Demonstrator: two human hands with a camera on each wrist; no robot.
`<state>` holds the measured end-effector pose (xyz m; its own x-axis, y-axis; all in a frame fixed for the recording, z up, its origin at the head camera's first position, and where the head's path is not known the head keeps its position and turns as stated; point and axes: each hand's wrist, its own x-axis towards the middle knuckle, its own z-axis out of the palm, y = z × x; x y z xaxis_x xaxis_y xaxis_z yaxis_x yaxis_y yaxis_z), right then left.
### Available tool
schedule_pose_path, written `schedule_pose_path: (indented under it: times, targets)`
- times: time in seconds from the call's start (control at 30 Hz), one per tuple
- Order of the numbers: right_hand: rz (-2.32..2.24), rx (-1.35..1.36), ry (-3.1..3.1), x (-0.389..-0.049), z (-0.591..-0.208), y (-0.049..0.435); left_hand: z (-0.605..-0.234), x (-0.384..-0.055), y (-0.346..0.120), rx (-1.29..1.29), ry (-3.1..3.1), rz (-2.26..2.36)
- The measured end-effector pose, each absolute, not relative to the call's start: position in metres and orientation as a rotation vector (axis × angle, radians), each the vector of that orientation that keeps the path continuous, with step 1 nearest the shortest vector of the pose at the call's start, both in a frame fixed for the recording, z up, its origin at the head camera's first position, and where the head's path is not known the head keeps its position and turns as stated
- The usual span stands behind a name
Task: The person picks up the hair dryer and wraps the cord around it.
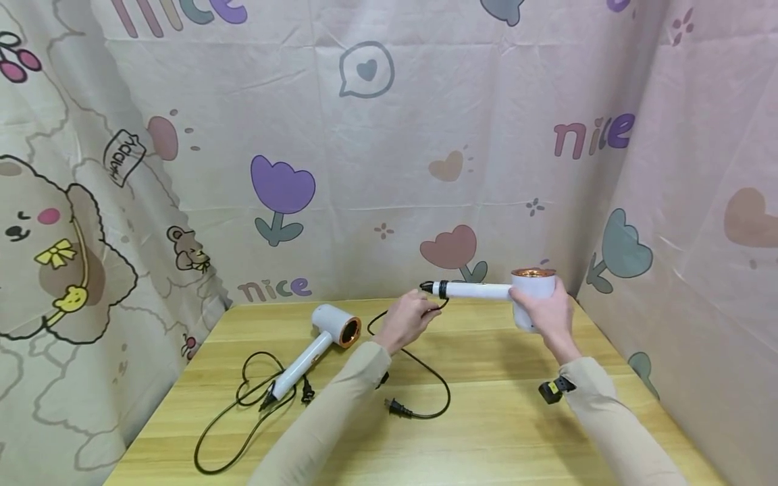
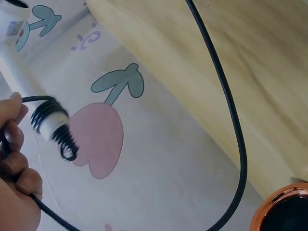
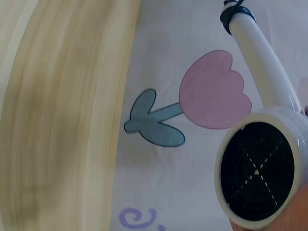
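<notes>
Beige sleeves (image 1: 325, 412) are worn to the wrists, with the left hand (image 1: 404, 320) and right hand (image 1: 552, 316) bare. A black box (image 1: 551, 393) with a yellow mark (image 1: 553, 387) is strapped at the right cuff (image 1: 582, 373); a black piece (image 1: 382, 380) by the left is mostly hidden.

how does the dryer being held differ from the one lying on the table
The held dryer is up in the right grip; the table dryer lies on the table.
The held dryer's copper rim faces up; the table dryer's faces right in the head view.
The held dryer's cord is partly wound round its handle; the table dryer's cord lies in loose loops.
Both are white, with copper rims and black cords.
</notes>
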<state>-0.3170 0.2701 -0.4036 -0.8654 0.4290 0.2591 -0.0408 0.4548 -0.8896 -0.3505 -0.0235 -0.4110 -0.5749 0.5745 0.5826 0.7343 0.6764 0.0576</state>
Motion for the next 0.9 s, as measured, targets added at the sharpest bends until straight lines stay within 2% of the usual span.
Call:
schedule_pose_path:
  times: [0.23,0.9]
  targets:
    - [1.201,-0.143,-2.334,-0.318,-0.401,0.272,-0.398,-0.356,-0.030,-0.925,-2.280,-0.471]
    - [1.109,0.015,-2.501,-0.318,-0.383,0.285,-0.375,-0.372,-0.041,-0.721,-2.301,-0.530]
